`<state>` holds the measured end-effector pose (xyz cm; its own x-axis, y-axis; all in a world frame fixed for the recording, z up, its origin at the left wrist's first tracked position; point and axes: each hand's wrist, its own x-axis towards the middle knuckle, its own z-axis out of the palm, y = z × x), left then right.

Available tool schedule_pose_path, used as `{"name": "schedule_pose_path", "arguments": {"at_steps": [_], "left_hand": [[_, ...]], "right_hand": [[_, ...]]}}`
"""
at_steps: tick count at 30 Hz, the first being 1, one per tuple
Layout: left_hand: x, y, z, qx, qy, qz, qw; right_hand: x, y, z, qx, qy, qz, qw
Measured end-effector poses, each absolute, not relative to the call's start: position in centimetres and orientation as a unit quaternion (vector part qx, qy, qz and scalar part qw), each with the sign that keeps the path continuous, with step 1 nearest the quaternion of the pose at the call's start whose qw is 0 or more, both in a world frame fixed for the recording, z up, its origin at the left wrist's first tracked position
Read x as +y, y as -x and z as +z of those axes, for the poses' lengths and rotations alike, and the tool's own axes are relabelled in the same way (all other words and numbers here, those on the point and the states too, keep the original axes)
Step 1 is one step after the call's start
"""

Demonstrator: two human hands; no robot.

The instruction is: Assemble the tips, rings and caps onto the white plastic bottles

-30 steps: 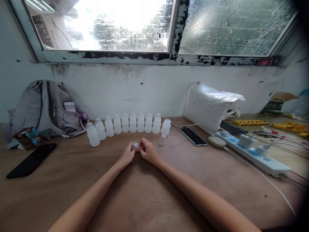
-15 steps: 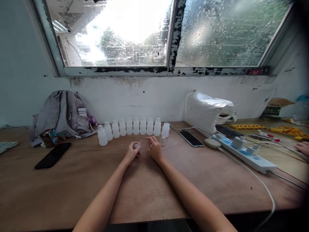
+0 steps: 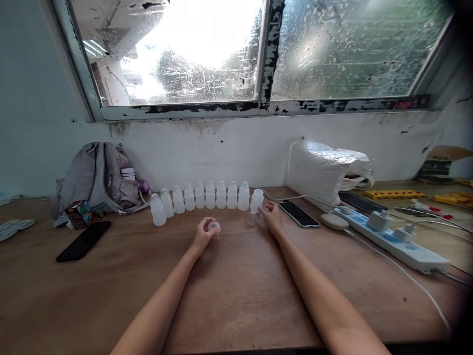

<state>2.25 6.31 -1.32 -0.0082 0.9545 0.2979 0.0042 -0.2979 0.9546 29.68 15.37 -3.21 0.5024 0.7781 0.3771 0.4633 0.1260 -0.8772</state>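
My left hand [image 3: 202,235] is closed round a small translucent baby bottle nipple [image 3: 214,226] with a ring, above the tabletop. My right hand [image 3: 272,218] has its fingers apart at the right end of the bottle row. Close to its fingertips stands an uncapped frosted baby bottle [image 3: 256,200]. A clear dome cap [image 3: 252,219] sits on the table just in front of that bottle, beside the right thumb. Several more frosted bottles, such as the middle one [image 3: 210,196], stand upright in a curved row with clear caps on.
At the left are a grey backpack [image 3: 99,180], a small box [image 3: 78,214] and a black phone [image 3: 84,241]. Rightward lie another phone [image 3: 298,214], a round beige device [image 3: 334,222], a power strip [image 3: 395,241] with cables, and a white bag [image 3: 321,170]. Yellow parts [image 3: 393,194] lie farther right.
My right hand has left the nipple and moved right to the uncapped bottle and loose cap. The left hand keeps the nipple, now turned. The view has tilted up; a person's hand at far right has gone.
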Motion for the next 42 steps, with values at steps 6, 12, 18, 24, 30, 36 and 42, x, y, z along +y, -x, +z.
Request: {"name": "schedule_pose_path", "arguments": {"at_steps": [6,12,18,24,30,36,42], "left_hand": [[6.5,-2.1,-1.7,0.438,-0.578,0.578,0.374],[6.6,-2.3,-1.7,0.422,-0.569,0.581,0.400],[6.5,-2.2,-1.6,0.429,-0.542,0.591,0.415],[6.6,-1.9,-2.0,0.447,-0.515,0.602,0.416],[6.6,-1.8,-1.8,0.451,-0.494,0.614,0.419],[6.5,-1.3,-1.4,0.454,-0.470,0.624,0.428],[6.5,-0.5,-1.3,0.451,-0.476,0.623,0.426]], "right_hand": [[16.9,-29.0,-2.6,-0.506,0.728,0.129,0.444],[16.1,-29.2,-2.6,-0.462,0.712,0.128,0.514],[13.6,-29.7,-2.3,-0.394,0.687,0.078,0.605],[10.0,-26.9,-1.3,-0.548,0.542,-0.081,0.632],[6.5,-21.9,-1.0,-0.767,0.388,-0.060,0.508],[5.4,-20.1,-0.4,-0.806,0.376,-0.058,0.454],[5.7,-20.4,-0.4,-0.810,0.356,-0.034,0.466]]}}
